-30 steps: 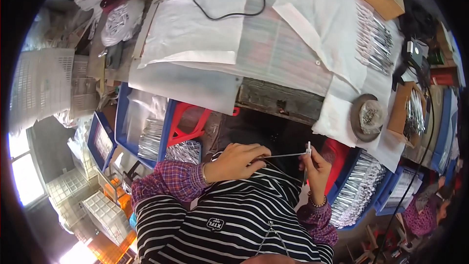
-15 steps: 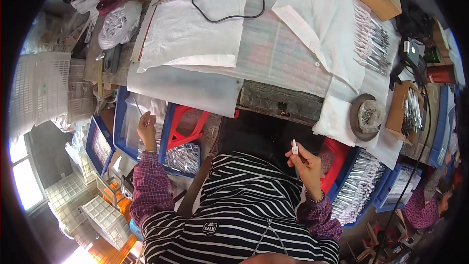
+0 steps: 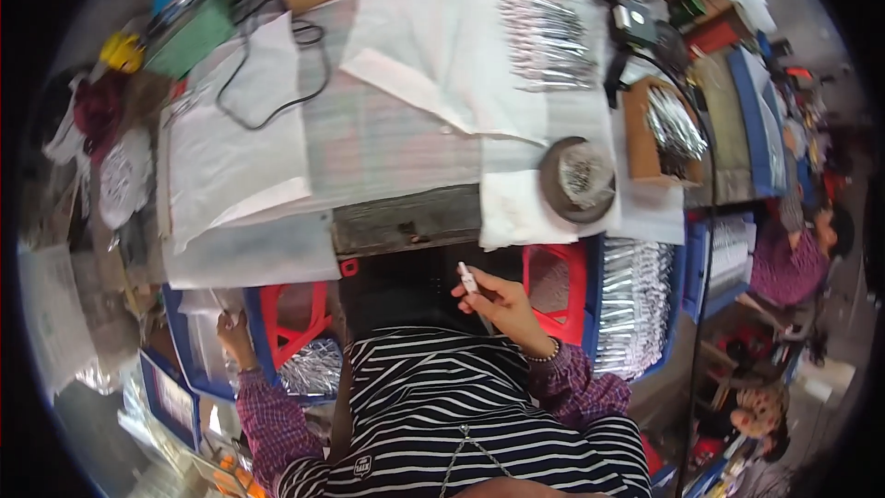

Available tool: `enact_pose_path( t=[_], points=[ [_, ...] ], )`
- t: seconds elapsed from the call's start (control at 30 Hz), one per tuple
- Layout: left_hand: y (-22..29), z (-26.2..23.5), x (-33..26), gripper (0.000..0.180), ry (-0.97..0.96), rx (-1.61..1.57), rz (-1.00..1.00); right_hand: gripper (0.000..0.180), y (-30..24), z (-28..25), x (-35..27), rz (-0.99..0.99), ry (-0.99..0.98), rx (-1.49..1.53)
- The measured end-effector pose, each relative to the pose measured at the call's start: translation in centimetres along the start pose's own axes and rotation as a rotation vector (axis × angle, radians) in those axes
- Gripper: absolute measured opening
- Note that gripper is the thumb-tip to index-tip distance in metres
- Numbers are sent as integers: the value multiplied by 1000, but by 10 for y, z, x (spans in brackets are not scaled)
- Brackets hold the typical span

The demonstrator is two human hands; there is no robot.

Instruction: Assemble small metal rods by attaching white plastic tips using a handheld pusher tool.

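Pinched in the fingers of my right hand [image 3: 505, 306] is a small white piece [image 3: 468, 278] with a narrow tip pointing up, held above my lap by the table's front edge. My left hand [image 3: 236, 339] is over the plastic-lined blue bin [image 3: 175, 327] on the left, its fingers closed on a thin metal rod [image 3: 218, 301], which looks blurred. Beside that hand, a red plastic frame [image 3: 324, 300] stands at another blue bin with loose shiny metal pieces [image 3: 311, 371].
White cloths cover the table, with metal pieces [image 3: 553, 41] in rows at the back right. A round bowl [image 3: 553, 198] holds a bag of small parts; a cardboard box [image 3: 638, 134] holds metal pieces. A filled bin [image 3: 636, 309] and a co-worker [image 3: 797, 263] are at the right.
The view has swung right, so the table shifts left in it. My left hand has lowered into the area of the left bin with the rod. My right hand still holds the white piece.
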State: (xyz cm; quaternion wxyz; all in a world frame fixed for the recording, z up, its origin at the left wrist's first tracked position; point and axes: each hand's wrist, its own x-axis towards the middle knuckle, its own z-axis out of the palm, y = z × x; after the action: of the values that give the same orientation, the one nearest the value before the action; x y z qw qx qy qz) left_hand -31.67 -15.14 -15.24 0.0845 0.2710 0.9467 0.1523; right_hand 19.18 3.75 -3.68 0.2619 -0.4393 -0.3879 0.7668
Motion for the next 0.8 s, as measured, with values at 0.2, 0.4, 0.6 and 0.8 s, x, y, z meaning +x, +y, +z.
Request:
enact_pose_path(
  t=[0.2, 0.4, 0.6, 0.8],
  points=[
    [27, -5, -7, 38, 250, -180, 1, 44, -5, -1, 2, 24, 35, 90],
    [84, -59, -35, 23, 384, -355, 83, 40, -6, 0, 2, 73, 54, 196],
    [191, -56, -103, 29, -245, -773, 247, 38, -11, 3, 3, 69, 23, 179],
    [331, -27, -181, 31, -772, -778, 633, 34, -3, 7, -6, -15, 7, 85]
  ],
)
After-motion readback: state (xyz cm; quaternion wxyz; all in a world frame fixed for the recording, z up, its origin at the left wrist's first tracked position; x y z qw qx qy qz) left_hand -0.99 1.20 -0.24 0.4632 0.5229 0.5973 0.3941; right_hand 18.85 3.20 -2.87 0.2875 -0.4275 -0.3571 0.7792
